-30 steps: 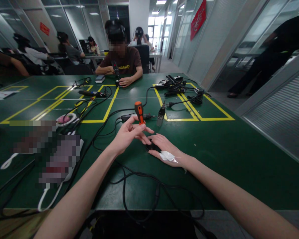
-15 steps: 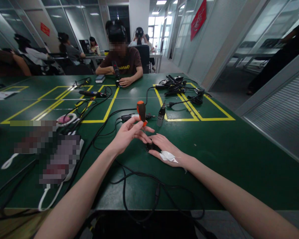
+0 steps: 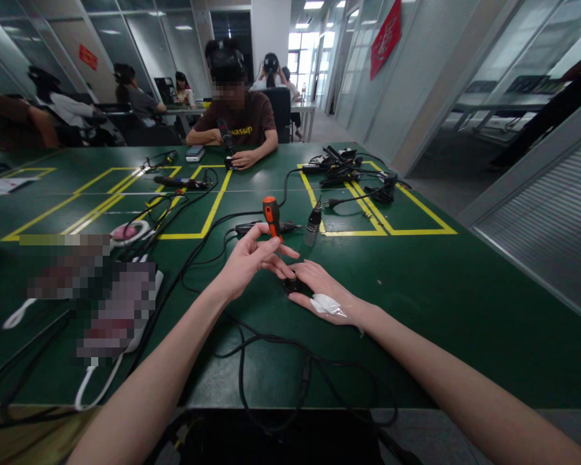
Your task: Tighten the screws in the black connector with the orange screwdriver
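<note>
My left hand is closed on a screwdriver with an orange and dark handle, held nearly upright with a slight lean. Its thin shaft points down at a small round black part on the green table; the tip is hidden by fingers. My right hand, with a white patch taped near the wrist, grips that black part from the right and steadies it on the tabletop. Just beyond my hands lies an electric screwdriver with a cord. Beside it stands a black and clear bottle-like tool.
Black cables loop across the table in front of me. Two blurred phone-like items with white cords lie left. A tangle of black tools and cords sits far right. Opposite, a person works with a power screwdriver.
The screwdriver's handle has tilted slightly left and appears turned, showing more orange. My right hand stays on the black part.
</note>
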The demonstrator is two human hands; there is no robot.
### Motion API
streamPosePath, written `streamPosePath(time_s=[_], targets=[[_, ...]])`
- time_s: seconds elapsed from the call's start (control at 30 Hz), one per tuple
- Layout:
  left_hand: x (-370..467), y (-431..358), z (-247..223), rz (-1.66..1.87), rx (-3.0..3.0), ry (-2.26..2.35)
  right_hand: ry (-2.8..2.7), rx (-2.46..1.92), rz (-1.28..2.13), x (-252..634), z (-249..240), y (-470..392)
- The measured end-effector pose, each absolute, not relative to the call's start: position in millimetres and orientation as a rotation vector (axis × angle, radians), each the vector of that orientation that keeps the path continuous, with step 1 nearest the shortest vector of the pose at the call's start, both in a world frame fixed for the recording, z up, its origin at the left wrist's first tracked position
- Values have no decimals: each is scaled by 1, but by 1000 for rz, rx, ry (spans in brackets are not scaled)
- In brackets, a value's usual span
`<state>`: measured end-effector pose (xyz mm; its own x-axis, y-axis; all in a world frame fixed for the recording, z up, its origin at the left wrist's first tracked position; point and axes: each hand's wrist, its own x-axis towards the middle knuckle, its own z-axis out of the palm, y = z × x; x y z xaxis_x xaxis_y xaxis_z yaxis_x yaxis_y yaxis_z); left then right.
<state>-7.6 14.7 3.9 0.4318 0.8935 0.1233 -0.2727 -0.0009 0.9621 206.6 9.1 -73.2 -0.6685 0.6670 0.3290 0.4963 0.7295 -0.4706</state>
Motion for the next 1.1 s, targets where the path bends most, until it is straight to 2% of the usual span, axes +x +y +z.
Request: streamPosePath(time_s=[1.1], targets=[[-10, 15, 6, 1066, 1241, 611, -2433, -875, 465, 207, -77, 10]])
